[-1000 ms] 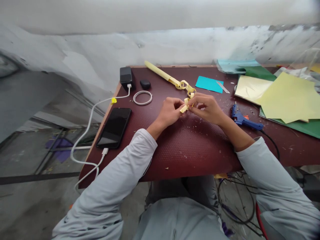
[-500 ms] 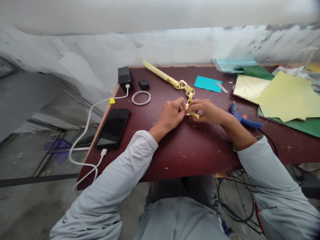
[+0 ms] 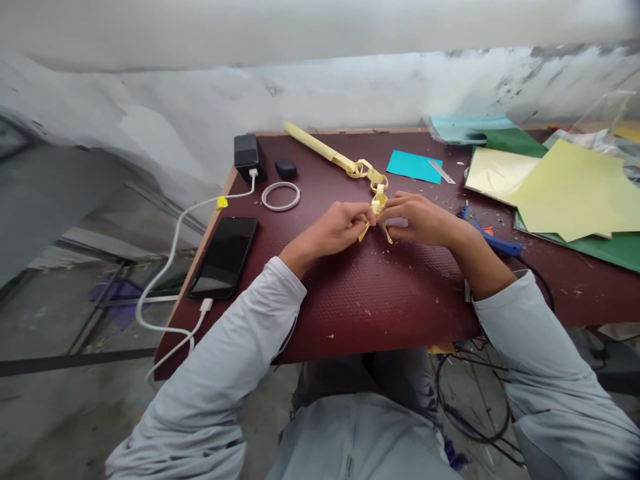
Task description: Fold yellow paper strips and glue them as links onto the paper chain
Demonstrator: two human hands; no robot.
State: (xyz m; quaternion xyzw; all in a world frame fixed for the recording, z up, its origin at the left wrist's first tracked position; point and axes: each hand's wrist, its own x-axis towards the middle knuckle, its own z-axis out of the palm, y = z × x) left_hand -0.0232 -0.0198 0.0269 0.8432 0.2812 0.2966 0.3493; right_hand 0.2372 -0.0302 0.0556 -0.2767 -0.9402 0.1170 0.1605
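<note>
A chain of yellow paper loops (image 3: 369, 175) runs from a long rolled yellow paper stick (image 3: 311, 142) at the back of the dark red table (image 3: 380, 300) down to my hands. My left hand (image 3: 336, 228) and my right hand (image 3: 419, 218) meet at the table's middle, both pinching one yellow paper strip (image 3: 376, 220) bent at the chain's near end. The strip's two loose ends hang down between my fingertips.
A black phone (image 3: 225, 257) on a white cable (image 3: 165, 273) lies at the left edge, with a charger block (image 3: 247, 151), a small black case (image 3: 286, 168) and a white ring (image 3: 281, 196) behind it. A blue glue gun (image 3: 493, 240), a metal blade (image 3: 443, 173), teal paper (image 3: 413, 165) and yellow and green sheets (image 3: 570, 193) lie at the right.
My hands have drawn slightly closer to me and lower on the table. The strip, held flat half a second ago, is now bent with both ends pointing down.
</note>
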